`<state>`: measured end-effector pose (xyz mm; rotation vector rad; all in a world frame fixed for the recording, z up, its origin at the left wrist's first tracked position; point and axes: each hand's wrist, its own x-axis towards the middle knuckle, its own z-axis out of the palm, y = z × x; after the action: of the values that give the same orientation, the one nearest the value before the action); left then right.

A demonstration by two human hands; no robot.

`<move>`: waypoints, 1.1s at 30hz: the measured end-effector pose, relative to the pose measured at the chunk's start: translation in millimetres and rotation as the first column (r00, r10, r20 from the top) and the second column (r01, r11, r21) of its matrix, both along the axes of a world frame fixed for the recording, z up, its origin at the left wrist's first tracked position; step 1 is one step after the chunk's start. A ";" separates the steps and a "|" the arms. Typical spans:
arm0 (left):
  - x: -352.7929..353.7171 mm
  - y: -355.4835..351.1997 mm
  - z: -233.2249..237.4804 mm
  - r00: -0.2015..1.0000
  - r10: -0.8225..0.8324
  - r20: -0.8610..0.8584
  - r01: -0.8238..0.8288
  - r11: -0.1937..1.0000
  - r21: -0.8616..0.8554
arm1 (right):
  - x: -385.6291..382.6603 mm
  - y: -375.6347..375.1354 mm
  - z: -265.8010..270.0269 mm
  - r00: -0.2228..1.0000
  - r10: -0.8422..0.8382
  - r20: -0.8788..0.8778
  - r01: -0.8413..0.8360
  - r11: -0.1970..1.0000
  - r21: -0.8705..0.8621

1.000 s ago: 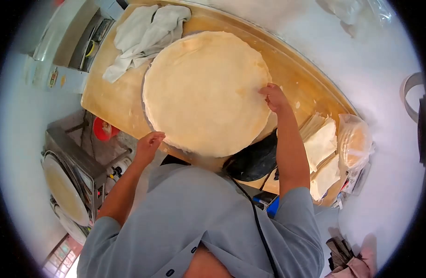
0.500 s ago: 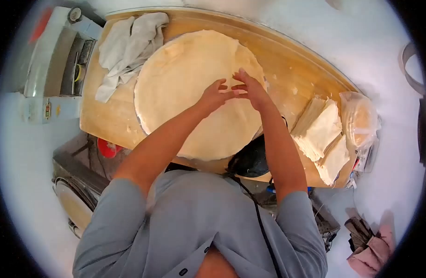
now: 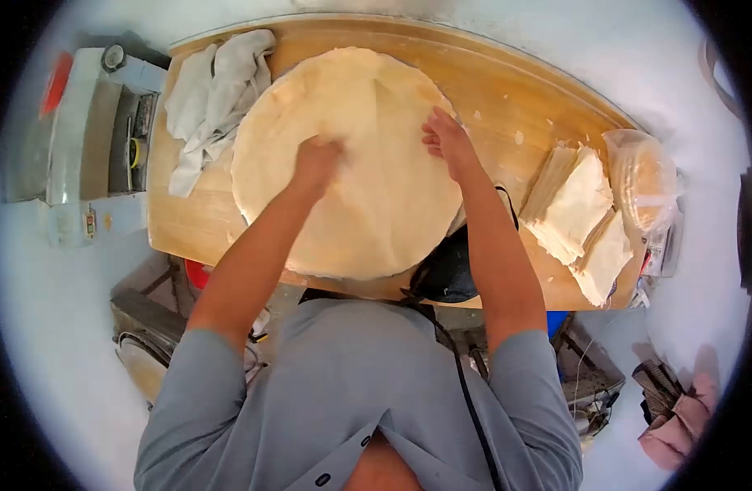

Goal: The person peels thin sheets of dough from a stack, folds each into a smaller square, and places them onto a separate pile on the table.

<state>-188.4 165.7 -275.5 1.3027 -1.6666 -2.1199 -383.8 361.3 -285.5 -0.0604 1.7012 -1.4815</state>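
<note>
A big round stack of thin pale dough sheets [image 3: 368, 204] lies on a wooden board [image 3: 515, 98]. My left hand [image 3: 317, 162] rests on the top sheet left of the middle, blurred, fingers down on the dough. My right hand [image 3: 446, 139] presses the sheet near its right rim, fingers spread. A crease runs down the top sheet between the two hands. Neither hand clearly grips anything.
A crumpled grey-white cloth [image 3: 208, 94] lies on the board's left end. Folded dough squares [image 3: 576, 217] and a bagged stack of round sheets [image 3: 644, 180] sit at the right end. A machine [image 3: 89, 135] stands left of the board; a dark round object [image 3: 445, 274] sits below its near edge.
A second ago my hands were at the stack's near-left and right rims. They met at the middle, and now my left hand has slid left across the sheet while the right stays.
</note>
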 end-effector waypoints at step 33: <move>155.5 7.6 381.7 0.731 0.175 -0.659 -0.466 0.834 -0.296 | 175.4 -1.2 299.9 0.570 0.237 -0.787 -0.705 0.634 -0.320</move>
<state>-32.9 173.3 106.1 0.6056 -1.3751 -1.5628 -208.4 360.0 14.4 -1.5339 1.4131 -1.5587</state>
